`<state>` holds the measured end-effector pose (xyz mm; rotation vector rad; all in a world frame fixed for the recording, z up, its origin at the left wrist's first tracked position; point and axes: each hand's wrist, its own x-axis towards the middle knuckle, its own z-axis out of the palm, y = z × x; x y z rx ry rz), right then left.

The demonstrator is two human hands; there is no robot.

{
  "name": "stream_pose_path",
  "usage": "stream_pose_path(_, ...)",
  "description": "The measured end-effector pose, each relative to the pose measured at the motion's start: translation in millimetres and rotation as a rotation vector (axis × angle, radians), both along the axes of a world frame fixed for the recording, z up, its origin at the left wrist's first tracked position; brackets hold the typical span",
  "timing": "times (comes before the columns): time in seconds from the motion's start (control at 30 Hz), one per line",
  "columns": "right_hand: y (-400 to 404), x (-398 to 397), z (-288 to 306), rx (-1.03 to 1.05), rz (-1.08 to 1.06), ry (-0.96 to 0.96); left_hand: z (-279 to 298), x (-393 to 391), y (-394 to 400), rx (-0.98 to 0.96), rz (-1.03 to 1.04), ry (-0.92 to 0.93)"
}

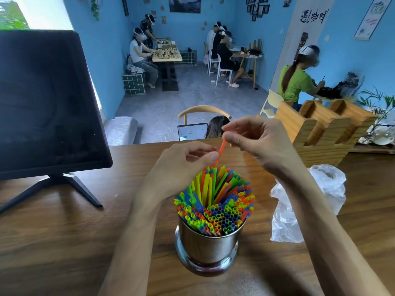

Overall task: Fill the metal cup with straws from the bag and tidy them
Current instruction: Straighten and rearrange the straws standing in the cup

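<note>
Orange straw (220, 151): pinched by right hand (258, 137) at one o'clock, steadied by left hand (183, 163) fingertips, lowering into the packed cup (208, 244); bag (307, 201) at three o'clock.

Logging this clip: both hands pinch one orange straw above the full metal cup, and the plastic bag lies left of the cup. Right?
Not quite. The bag lies to the right of the cup, behind the right forearm, as the head view shows. The rest holds: the left hand and the right hand both pinch the orange straw above the full cup.
</note>
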<state>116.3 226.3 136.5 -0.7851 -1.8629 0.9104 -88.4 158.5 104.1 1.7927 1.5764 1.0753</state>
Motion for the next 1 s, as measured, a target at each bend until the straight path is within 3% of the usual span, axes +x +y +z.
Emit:
stream_pose_path(0.27,-9,-14,35,0.260,0.029,0.431,9,5,1,0.000,-0.110,-0.068)
stream_pose_path(0.47,-5,-5,27,0.145,-0.068,0.710,20,-14,-4,0.083,-0.116,-0.331)
stream_pose_path(0.53,-4,-2,19,0.073,-0.070,0.745,24,-17,-3,0.148,-0.026,-0.419)
stream_pose_path(0.63,-4,6,5,-0.037,0.002,0.685,29,-23,-4,0.217,0.213,-0.646)
stream_pose_path(0.77,-5,15,-14,-0.116,0.154,0.423,32,-27,-8,0.349,0.431,-0.891)
stream_pose_path(1.0,-11,7,-30,-0.072,0.384,-0.100,40,-9,-6,0.564,0.482,-0.858)
